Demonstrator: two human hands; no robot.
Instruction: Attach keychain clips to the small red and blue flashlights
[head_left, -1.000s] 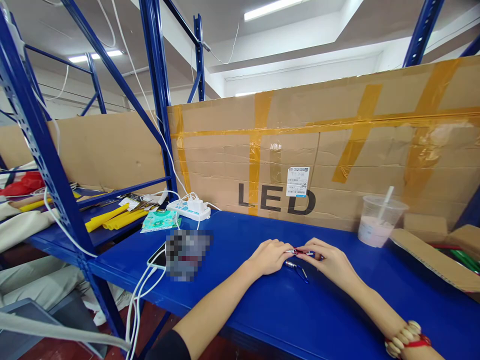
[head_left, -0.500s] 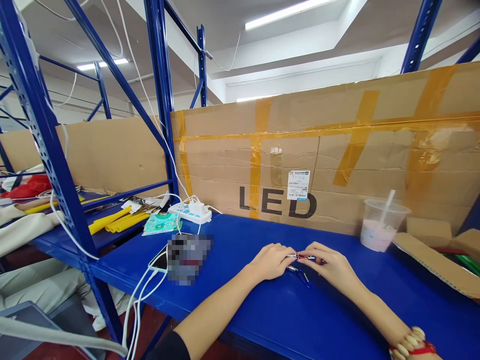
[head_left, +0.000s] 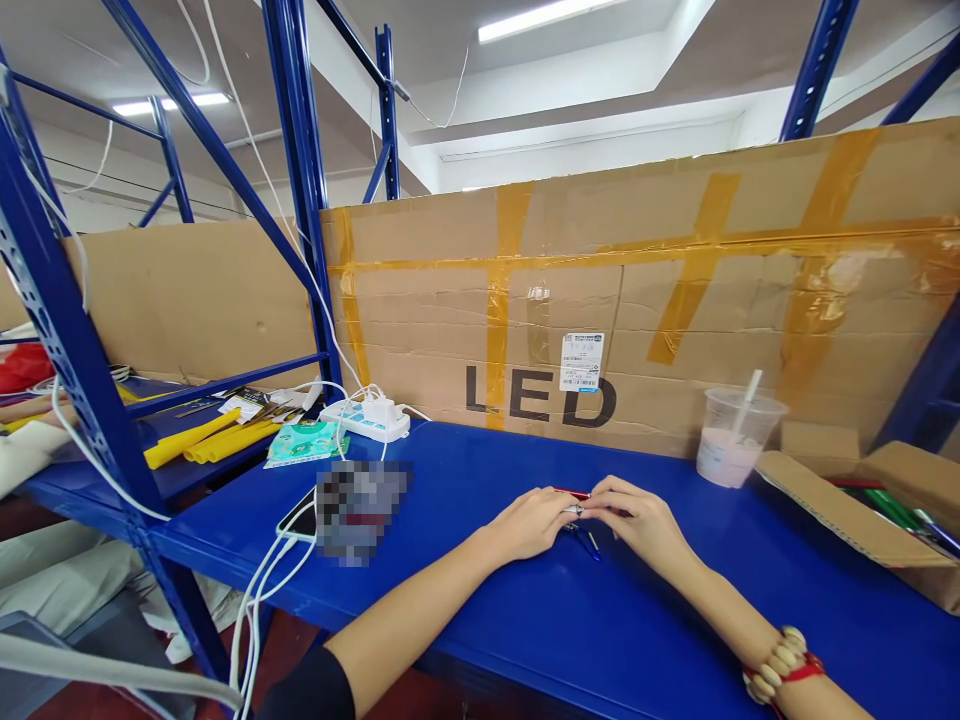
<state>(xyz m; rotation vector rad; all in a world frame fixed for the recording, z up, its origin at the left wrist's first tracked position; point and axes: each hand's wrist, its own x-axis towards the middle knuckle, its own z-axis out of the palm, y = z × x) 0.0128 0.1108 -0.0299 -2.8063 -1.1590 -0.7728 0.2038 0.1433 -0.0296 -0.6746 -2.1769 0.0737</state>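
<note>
Both hands meet above the blue tabletop (head_left: 495, 450). My left hand (head_left: 536, 522) is closed, its fingertips pinching one end of a small silver pen-like part (head_left: 574, 509). From the other side the fingers of my right hand (head_left: 626, 512) pinch the same part, their tips touching those of the left. A slim red piece (head_left: 571, 493) shows just behind the fingers; whether it is held or lies on the table I cannot tell. Below the fingers a blue clip-like piece (head_left: 589, 541) with a dark end lies on the table, partly covered by the left hand.
An open cardboard box (head_left: 855, 505) with green and blue slim items stands at right, beside a plastic cup (head_left: 739, 440) with a straw. At left are a phone (head_left: 300, 518), white cables (head_left: 262, 590), a power strip (head_left: 367, 420) and a teal packet (head_left: 304, 443). Large cardboard (head_left: 442, 330) backs the table.
My fingertips have come closer together around the silver part. The red piece, between the fingers before, now shows behind them. The whole view has shifted slightly.
</note>
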